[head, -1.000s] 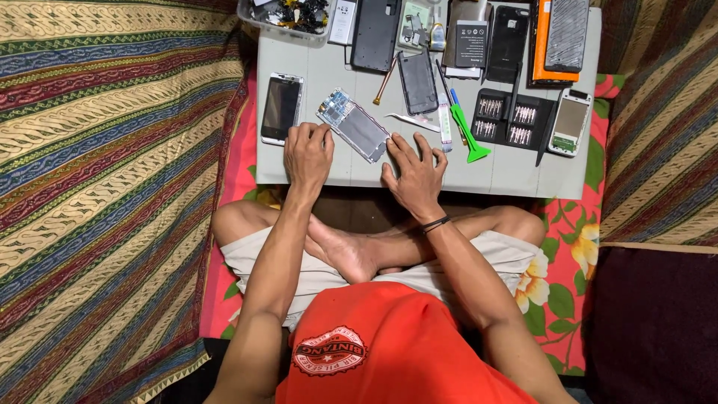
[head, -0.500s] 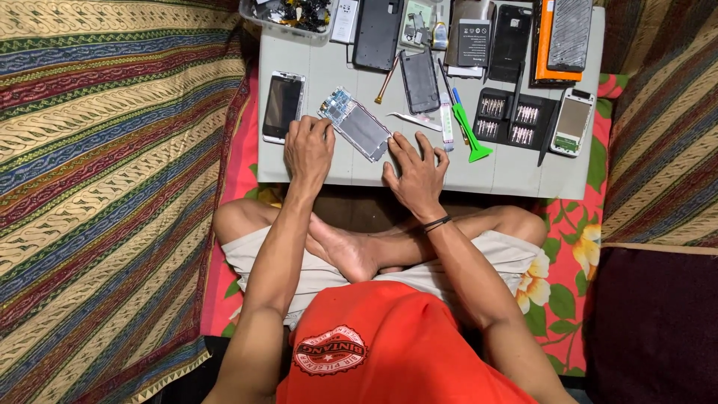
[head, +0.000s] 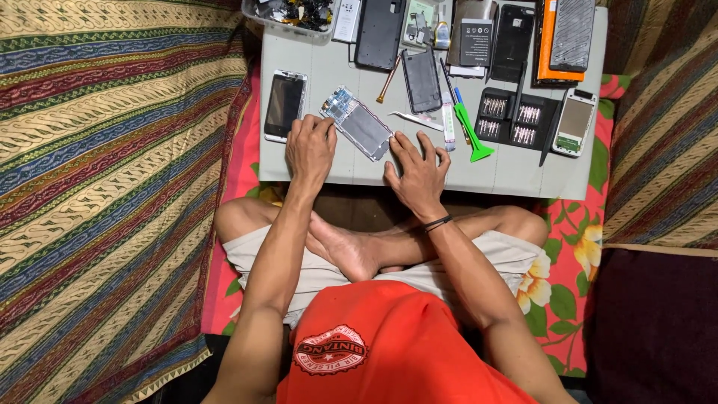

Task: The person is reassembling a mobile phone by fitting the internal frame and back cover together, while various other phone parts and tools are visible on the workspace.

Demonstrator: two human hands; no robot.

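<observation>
An opened phone [head: 359,129], its circuit board and metal frame exposed, lies slanted on the low grey table [head: 479,176]. My left hand [head: 310,146] grips its upper left end with curled fingers. My right hand [head: 415,168] lies flat on the table with fingers spread, and its fingertips touch the phone's lower right end. I sit cross-legged in front of the table, wearing an orange shirt.
A white phone with a dark screen [head: 284,105] lies left of my left hand. Tweezers [head: 419,118], a green pry tool [head: 471,135], a screwdriver bit set [head: 512,120], a dark back cover [head: 421,81], another white phone [head: 574,123] and a parts tray [head: 292,15] crowd the table. Patterned cloths lie on both sides.
</observation>
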